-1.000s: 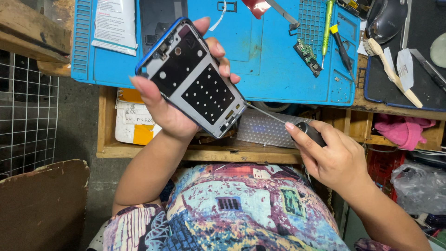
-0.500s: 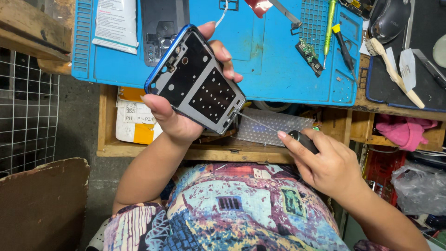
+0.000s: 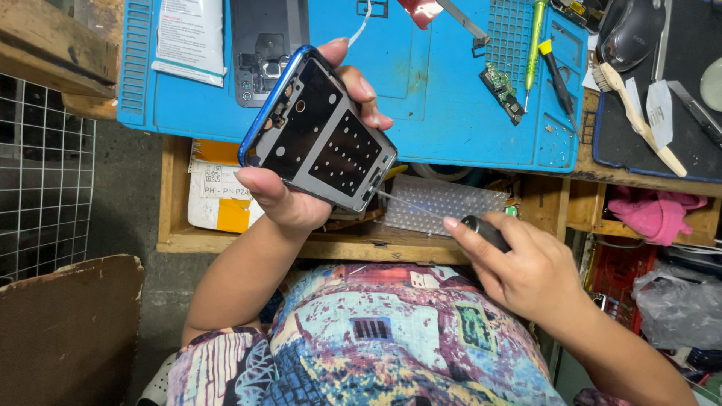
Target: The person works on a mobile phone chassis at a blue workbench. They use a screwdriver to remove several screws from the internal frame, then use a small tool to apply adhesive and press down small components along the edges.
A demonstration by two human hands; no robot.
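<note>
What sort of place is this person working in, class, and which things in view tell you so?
Most likely a phone repair bench. The left hand holds an opened phone frame, the right hand a thin probing tool, and a blue repair mat carries a small circuit board, screwdrivers and a brush.

Left hand [image 3: 301, 195]: grips opened phone frame [image 3: 320, 128], blue-edged, tilted above the blue mat [image 3: 436, 98]. Right hand [image 3: 526, 271]: holds thin-bladed tool [image 3: 481, 228], tip at frame's lower corner. On the mat: circuit board [image 3: 502, 92], green screwdriver [image 3: 534, 41].
</note>
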